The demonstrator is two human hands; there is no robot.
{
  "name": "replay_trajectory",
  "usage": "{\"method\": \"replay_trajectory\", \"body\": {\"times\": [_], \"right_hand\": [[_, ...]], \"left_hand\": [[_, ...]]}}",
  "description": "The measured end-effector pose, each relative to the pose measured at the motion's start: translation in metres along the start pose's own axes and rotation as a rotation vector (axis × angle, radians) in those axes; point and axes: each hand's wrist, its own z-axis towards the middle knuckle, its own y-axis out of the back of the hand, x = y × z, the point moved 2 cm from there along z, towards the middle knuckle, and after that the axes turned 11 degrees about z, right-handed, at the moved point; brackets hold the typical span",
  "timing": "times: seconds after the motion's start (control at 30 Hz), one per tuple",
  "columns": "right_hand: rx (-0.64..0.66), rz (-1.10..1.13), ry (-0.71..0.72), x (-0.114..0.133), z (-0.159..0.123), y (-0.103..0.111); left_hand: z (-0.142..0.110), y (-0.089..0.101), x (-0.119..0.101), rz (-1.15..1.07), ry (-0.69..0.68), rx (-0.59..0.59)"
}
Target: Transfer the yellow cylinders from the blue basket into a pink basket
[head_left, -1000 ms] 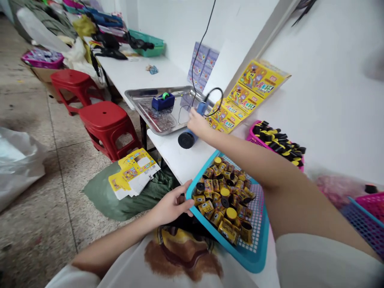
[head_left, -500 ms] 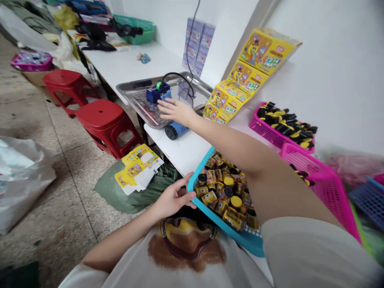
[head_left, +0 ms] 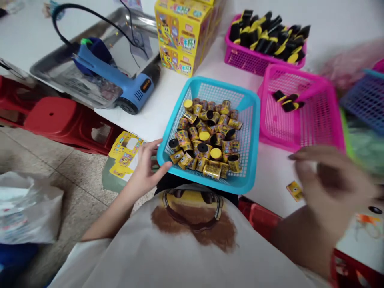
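Note:
My left hand grips the near left corner of a blue plastic basket, thumb by the rim and fingers along the outer side. In the basket lies a heap of small yellow-and-black printed cylinders. My right hand is at the right, over the table, smeared by motion; its fingers look bent, and whether they hold anything is unclear. Just left of its fingers a small yellow printed piece lies on the white tabletop.
A blue heat gun rests across the edge of a metal tray. Yellow printed boxes are stacked behind. A pink basket holds a few black-and-yellow pieces; a fuller magenta basket stands behind it. Red stools stand left.
My right hand has swung from above the metal tray to the far right of the blue basket. My left hand stays at the basket's corner. The view has turned right and downward.

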Motion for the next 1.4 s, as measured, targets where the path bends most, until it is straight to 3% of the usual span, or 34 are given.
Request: {"method": "replay_trajectory", "body": {"times": [0.07,0.13,0.23,0.33,0.43,0.53,0.63,0.8,0.93,1.07,1.2,1.33,1.4], "right_hand": [[0.261,-0.085,0.090,-0.041,-0.047,-0.009],[0.366,-0.114,0.189,-0.068,-0.082,-0.030],[0.164,-0.093,0.299,-0.083,-0.099,-0.057],[0.141,-0.049,0.407,-0.072,-0.078,-0.067],[0.132,-0.039,0.387,-0.044,-0.035,-0.057],[-0.018,0.040,0.322,-0.026,0.000,-0.052],[-0.047,0.052,0.286,-0.033,-0.001,-0.067],[0.085,0.042,0.259,-0.066,-0.047,-0.078],[0.175,0.032,0.290,-0.074,-0.064,-0.066],[0.239,-0.020,0.292,-0.075,-0.067,-0.064],[0.264,-0.017,0.275,-0.052,-0.038,-0.056],[0.156,0.026,0.269,-0.012,0.006,-0.036],[0.185,0.023,0.269,-0.005,0.011,-0.033]], "left_hand": [[0.000,0.005,0.004,0.170,-0.142,-0.022],[-0.003,0.003,0.011,0.342,-0.296,-0.060],[-0.001,-0.006,0.018,0.450,-0.451,-0.070],[0.018,-0.004,-0.002,0.463,-0.575,-0.139],[0.050,0.019,-0.046,0.474,-0.686,-0.294],[0.081,0.036,-0.078,0.502,-0.622,-0.407],[0.086,0.026,-0.069,0.434,-0.547,-0.478],[0.044,-0.011,-0.023,0.463,-0.538,-0.308],[0.018,-0.013,-0.006,0.452,-0.573,-0.233],[0.015,-0.008,-0.001,0.474,-0.637,-0.145],[0.043,0.013,-0.027,0.552,-0.747,-0.090],[0.073,0.048,-0.077,0.551,-0.766,-0.325],[0.073,0.052,-0.085,0.543,-0.749,-0.332]]}}
